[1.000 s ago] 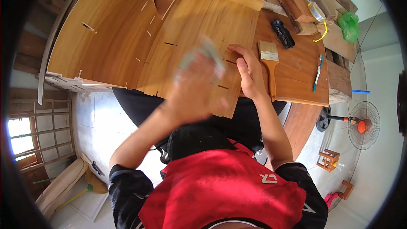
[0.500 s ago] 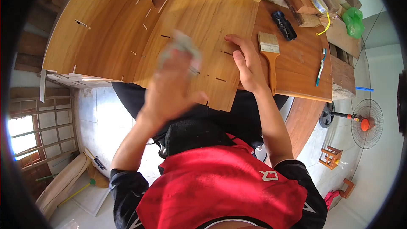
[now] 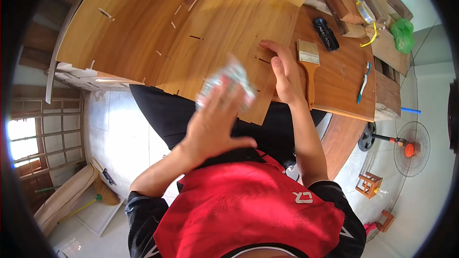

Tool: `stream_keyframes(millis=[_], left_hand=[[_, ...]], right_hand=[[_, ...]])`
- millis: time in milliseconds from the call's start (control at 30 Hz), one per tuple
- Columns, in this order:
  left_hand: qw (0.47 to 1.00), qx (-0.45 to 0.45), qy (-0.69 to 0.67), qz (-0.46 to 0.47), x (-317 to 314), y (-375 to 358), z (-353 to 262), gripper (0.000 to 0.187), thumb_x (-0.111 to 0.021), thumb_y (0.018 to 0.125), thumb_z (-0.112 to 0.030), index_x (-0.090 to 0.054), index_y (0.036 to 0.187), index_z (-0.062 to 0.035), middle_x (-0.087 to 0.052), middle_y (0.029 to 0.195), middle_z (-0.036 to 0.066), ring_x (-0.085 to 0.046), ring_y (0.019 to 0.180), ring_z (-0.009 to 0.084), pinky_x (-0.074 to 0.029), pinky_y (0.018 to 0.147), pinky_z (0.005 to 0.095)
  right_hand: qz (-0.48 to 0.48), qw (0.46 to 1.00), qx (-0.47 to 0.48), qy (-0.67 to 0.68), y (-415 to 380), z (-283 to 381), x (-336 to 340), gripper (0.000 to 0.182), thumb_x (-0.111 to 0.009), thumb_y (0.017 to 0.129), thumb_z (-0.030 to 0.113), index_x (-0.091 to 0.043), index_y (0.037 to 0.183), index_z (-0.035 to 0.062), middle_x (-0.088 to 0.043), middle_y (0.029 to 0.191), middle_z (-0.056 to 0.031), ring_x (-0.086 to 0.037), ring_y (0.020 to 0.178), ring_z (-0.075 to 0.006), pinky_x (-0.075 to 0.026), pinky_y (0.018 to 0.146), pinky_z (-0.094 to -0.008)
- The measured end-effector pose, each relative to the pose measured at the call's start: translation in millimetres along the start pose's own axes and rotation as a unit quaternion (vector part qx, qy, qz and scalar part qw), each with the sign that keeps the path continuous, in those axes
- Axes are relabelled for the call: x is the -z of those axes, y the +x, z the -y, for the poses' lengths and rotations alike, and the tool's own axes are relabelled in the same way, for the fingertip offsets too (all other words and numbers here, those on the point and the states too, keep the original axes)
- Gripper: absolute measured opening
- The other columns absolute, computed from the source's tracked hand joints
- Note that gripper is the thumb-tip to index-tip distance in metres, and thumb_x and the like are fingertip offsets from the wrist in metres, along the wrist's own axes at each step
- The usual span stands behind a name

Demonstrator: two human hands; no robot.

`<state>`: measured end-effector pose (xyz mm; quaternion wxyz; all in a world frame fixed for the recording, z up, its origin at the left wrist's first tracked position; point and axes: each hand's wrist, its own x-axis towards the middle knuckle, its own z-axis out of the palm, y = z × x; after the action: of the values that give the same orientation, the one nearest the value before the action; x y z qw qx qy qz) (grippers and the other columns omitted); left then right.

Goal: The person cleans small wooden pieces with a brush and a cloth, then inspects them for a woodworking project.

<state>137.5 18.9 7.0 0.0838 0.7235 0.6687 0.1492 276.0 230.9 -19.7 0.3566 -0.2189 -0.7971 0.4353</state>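
My left hand [image 3: 213, 121] presses a crumpled, pale patterned cloth [image 3: 232, 83] on the near part of a flat wooden panel [image 3: 229, 28]; hand and cloth are blurred by motion. Thin dark slots show in the panel. My right hand [image 3: 287, 78] rests at the panel's right edge, fingers apart, with nothing in it. Just right of that hand lies a wide brush [image 3: 309, 66] with a wooden handle. A second slotted wooden panel [image 3: 119, 28] slopes up at the left.
On the table [image 3: 344, 76] at the right are a black bottle-like object [image 3: 326, 34] and a toothbrush [image 3: 364, 83]. Wood pieces, a tape measure [image 3: 366, 11] and a green plastic bag [image 3: 402, 34] are at the upper right. A fan [image 3: 410, 149] stands on the floor.
My left hand and the cloth have moved toward my body and to the right over the panel. My right hand keeps its place by the panel's edge. The view has shifted slightly.
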Motion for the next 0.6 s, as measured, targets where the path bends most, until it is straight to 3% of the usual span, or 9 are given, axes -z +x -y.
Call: stream_keyframes(millis=[33, 133, 200, 267, 333, 433, 467, 533, 600], left_hand=[[0.998, -0.046, 0.031, 0.04, -1.8, 0.4, -11.0, 0.117, -0.048, 0.081, -0.09, -0.042, 0.155, 0.0007, -0.038, 0.163, 0.018, -0.024, 0.156, 0.0401, -0.019, 0.128, 0.0503], [1.0, -0.02, -0.002, 0.012, -2.4, -3.1, 0.1, 0.111, -0.061, 0.082, -0.08, -0.041, 0.155, 0.0015, -0.038, 0.163, 0.021, -0.023, 0.157, 0.0393, -0.021, 0.128, 0.0493], [0.997, 0.079, -0.025, -0.007, 14.7, -3.4, 18.9, 0.106, -0.068, 0.084, -0.071, -0.039, 0.156, 0.0014, -0.036, 0.163, 0.022, -0.023, 0.157, 0.04, -0.022, 0.127, 0.0499], [0.978, 0.151, 0.126, -0.064, 13.8, -1.0, 56.3, 0.107, -0.066, 0.086, -0.072, -0.039, 0.154, 0.0057, -0.037, 0.162, 0.024, -0.026, 0.154, 0.0432, -0.022, 0.127, 0.0519], [0.963, 0.204, 0.141, -0.109, 10.5, 4.3, 66.4, 0.112, -0.061, 0.085, -0.078, -0.038, 0.154, 0.0078, -0.038, 0.161, 0.026, -0.025, 0.155, 0.0433, -0.019, 0.127, 0.052], [0.998, 0.038, 0.027, -0.038, -4.5, 8.3, 1.5, 0.119, -0.053, 0.084, -0.085, -0.037, 0.155, 0.0086, -0.038, 0.161, 0.026, -0.024, 0.156, 0.0425, -0.017, 0.128, 0.0512], [1.0, 0.005, -0.02, -0.006, -9.7, 8.1, -21.1, 0.124, -0.047, 0.082, -0.091, -0.036, 0.155, 0.0089, -0.037, 0.162, 0.026, -0.022, 0.157, 0.0419, -0.016, 0.128, 0.0505], [0.998, -0.041, -0.034, 0.016, -15.0, 6.0, -32.0, 0.122, -0.049, 0.083, -0.089, -0.037, 0.155, 0.0093, -0.035, 0.163, 0.025, -0.022, 0.156, 0.0424, -0.017, 0.128, 0.0508], [0.998, 0.063, 0.001, -0.022, -2.1, 6.3, -5.1, 0.118, -0.051, 0.085, -0.086, -0.038, 0.155, 0.0088, -0.036, 0.163, 0.024, -0.023, 0.156, 0.0422, -0.019, 0.127, 0.0503]], right_hand=[[-0.002, 1.0, 0.001, 0.002, -0.1, 0.5, -0.5, 0.048, -0.05, 0.106, 0.042, -0.064, 0.13, 0.0021, -0.062, 0.137, -0.0169, -0.053, 0.131, -0.0339, -0.039, 0.112, -0.0417], [0.001, 1.0, 0.006, -0.005, -1.5, 2.2, -0.8, 0.046, -0.048, 0.107, 0.04, -0.067, 0.124, 0.0009, -0.063, 0.136, -0.0164, -0.054, 0.13, -0.0338, -0.04, 0.111, -0.0417], [0.008, 1.0, 0.006, -0.01, -2.7, 1.5, 0.9, 0.047, -0.048, 0.107, 0.04, -0.068, 0.122, 0.0002, -0.064, 0.135, -0.0163, -0.054, 0.129, -0.0337, -0.041, 0.11, -0.0416], [0.009, 1.0, 0.007, -0.012, -1.7, 2.6, 1.7, 0.046, -0.047, 0.107, 0.039, -0.068, 0.12, -0.0002, -0.064, 0.134, -0.0165, -0.055, 0.129, -0.0335, -0.041, 0.11, -0.0416], [0.007, 1.0, 0.013, -0.006, 0.1, 2.5, -0.5, 0.046, -0.047, 0.107, 0.038, -0.069, 0.119, -0.0003, -0.065, 0.133, -0.0169, -0.055, 0.129, -0.0336, -0.041, 0.11, -0.0415], [-0.003, 1.0, 0.013, 0.004, -1.4, -0.1, -0.2, 0.046, -0.046, 0.108, 0.038, -0.069, 0.119, -0.0001, -0.065, 0.132, -0.0176, -0.056, 0.128, -0.0339, -0.041, 0.11, -0.0414], [-0.006, 1.0, 0.011, 0.009, -1.2, -0.4, -1.1, 0.047, -0.046, 0.108, 0.039, -0.069, 0.119, 0.0, -0.065, 0.131, -0.0178, -0.056, 0.127, -0.0341, -0.041, 0.11, -0.0415], [-0.006, 1.0, 0.011, 0.009, 1.9, -0.8, -0.2, 0.047, -0.045, 0.108, 0.039, -0.07, 0.119, 0.0001, -0.066, 0.131, -0.0181, -0.057, 0.127, -0.0343, -0.042, 0.11, -0.0415], [-0.004, 1.0, 0.007, 0.002, -0.4, 1.0, 0.1, 0.048, -0.045, 0.109, 0.04, -0.07, 0.119, 0.0002, -0.066, 0.13, -0.0182, -0.057, 0.127, -0.0345, -0.042, 0.109, -0.0415]])
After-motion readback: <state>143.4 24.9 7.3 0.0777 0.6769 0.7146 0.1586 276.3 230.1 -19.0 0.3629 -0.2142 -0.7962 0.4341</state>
